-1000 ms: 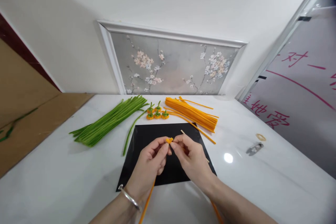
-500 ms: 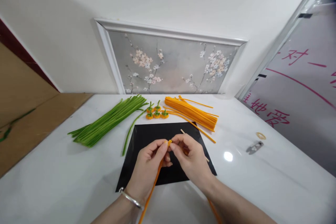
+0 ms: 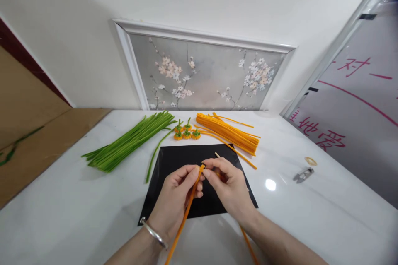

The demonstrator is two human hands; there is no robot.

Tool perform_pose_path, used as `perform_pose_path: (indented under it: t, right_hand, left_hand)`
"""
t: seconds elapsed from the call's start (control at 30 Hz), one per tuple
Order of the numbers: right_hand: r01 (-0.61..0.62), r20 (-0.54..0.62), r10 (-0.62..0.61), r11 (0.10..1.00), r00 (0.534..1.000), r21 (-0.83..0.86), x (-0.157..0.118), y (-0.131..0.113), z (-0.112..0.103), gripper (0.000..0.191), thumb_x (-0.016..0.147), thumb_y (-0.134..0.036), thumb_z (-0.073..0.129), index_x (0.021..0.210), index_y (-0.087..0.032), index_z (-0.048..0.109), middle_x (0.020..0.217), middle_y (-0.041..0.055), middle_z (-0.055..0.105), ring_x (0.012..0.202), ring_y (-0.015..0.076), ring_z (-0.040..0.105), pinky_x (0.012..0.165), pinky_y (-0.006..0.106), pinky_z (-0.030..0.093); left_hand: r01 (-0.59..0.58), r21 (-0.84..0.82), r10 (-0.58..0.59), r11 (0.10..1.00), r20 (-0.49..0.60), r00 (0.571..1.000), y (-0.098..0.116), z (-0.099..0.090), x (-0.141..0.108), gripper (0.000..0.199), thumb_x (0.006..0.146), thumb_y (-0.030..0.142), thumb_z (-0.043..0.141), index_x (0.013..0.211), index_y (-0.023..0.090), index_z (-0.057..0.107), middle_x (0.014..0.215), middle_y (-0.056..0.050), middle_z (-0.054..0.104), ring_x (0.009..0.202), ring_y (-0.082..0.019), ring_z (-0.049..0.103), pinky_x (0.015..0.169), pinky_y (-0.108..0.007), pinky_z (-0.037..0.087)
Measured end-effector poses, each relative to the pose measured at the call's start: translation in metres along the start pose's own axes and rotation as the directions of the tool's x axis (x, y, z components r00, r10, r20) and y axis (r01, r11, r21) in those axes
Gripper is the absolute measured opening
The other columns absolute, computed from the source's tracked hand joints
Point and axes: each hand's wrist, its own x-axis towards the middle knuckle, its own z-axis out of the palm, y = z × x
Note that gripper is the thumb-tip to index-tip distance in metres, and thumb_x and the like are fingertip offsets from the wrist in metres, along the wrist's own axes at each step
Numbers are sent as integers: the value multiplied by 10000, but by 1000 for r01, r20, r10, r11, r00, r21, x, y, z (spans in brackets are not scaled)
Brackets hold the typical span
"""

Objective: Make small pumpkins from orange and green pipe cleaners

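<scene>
Fingers of left hand [image 3: 178, 190]: thumb and forefinger pressed together on an orange stem [image 3: 182, 225] of fuzzy wire; lower fingers curled beneath. Right hand [image 3: 229, 182]: thumb and forefinger tips closed in on the same worked end, nearly meeting the left's. Detail at the pinch too small to read.

Step in hand, as judged: bending or winding that end. Next move calls for a firm left pinch while the right turns the wire, its tail kept free.

Stem held above the black mat [image 3: 175, 155], running down past the left wrist over the mat's near edge and out of view. Another orange length below the right forearm; same stem or not, cannot tell. Pale stick [image 3: 217, 155] pokes out by the right knuckles, gripped or lying unclear.

Past the mat's far edge: five small orange-and-green pieces [image 3: 187, 134]. Orange bundle [image 3: 228, 132] beyond the far right corner; green bundle [image 3: 127, 145] toward the tabletop [image 3: 280, 223] far left corner; loose green stem [image 3: 152, 159] along the mat's left edge.

Snips [image 3: 304, 174] and yellowish ring [image 3: 310, 161] near the tabletop's right edge. Elbow room widest between mat and snips; tightest at the far edge, against the wall. Near edge not in view.
</scene>
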Motion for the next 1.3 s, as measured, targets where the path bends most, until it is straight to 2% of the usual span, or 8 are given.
perform_pose_path:
  t: [0.17, 0.57, 0.77, 0.87, 1.0, 1.07, 1.2, 1.3]
  right_hand:
    - [-21, 23, 20, 998, 1000, 63, 1, 1, 1, 115, 831, -229, 628, 863, -229, 739, 841, 30, 673, 768, 154, 640, 685, 271, 513]
    - [39, 40, -39, 999, 998, 12, 0, 1, -1, 189, 867, -229, 588, 939, -262, 760, 865, 43, 635, 796, 160, 630, 632, 252, 532]
    - [191, 46, -187, 975, 981, -113, -4, 4, -1, 245, 910, -189, 521, 997, -262, 739, 891, 47, 625, 769, 140, 626, 655, 243, 539]
    - [366, 83, -357, 890, 930, -271, -5, 6, -2, 345, 928, -115, 442, 1075, -268, 714, 910, 56, 630, 769, 132, 629, 660, 240, 535]
    - [564, 189, -557, 645, 809, -515, -6, 7, -7, 392, 929, -73, 422, 1133, -268, 694, 866, 56, 665, 708, 134, 603, 624, 252, 504]
    - [599, 239, -586, 557, 774, -576, -6, 7, -10, 386, 929, -79, 444, 1168, -273, 676, 854, 47, 680, 674, 135, 582, 624, 264, 486]
    - [621, 337, -563, 448, 755, -643, -5, 8, -16, 375, 936, -123, 482, 1252, -273, 617, 917, 45, 701, 655, 143, 549, 643, 290, 456]
    - [629, 349, -584, 384, 733, -676, -4, 8, -17, 328, 941, -135, 483, 1207, -243, 640, 944, 53, 704, 663, 147, 543, 621, 296, 436]
  left_hand:
    - [-10, -14, 10, 1000, 10, 1000, 0, 1, -1, 216, 752, 353, 730, 742, 145, 670, 602, 17, 551, 537, -71, 447, 522, -165, 397]
    - [-2, -33, 3, 999, 34, 999, 0, 0, 0, 226, 738, 347, 746, 752, 130, 686, 614, 11, 547, 538, -66, 441, 523, -167, 387]
    - [61, -81, -57, 995, 46, 997, 1, -2, 1, 208, 721, 313, 764, 737, 120, 686, 620, 13, 547, 524, -57, 447, 506, -160, 394]
    - [90, -114, -86, 989, 35, 996, 3, -4, 0, 206, 693, 293, 783, 706, 116, 678, 623, 10, 553, 511, -55, 445, 484, -160, 388]
    - [156, -173, -147, 973, 64, 987, 8, -5, -2, 242, 649, 304, 813, 687, 114, 669, 594, 14, 535, 502, -53, 429, 466, -154, 375]
    - [188, -189, -172, 964, 98, 980, 11, -5, -2, 259, 662, 325, 809, 684, 113, 662, 578, 19, 520, 493, -46, 409, 465, -149, 368]
    - [187, -184, -167, 965, 119, 979, 16, -5, -3, 293, 724, 381, 765, 691, 106, 670, 578, 17, 505, 497, -46, 390, 465, -148, 358]
    - [152, -136, -132, 979, 146, 980, 16, -7, -3, 260, 728, 353, 770, 738, 104, 696, 627, 7, 534, 529, -48, 417, 499, -148, 374]
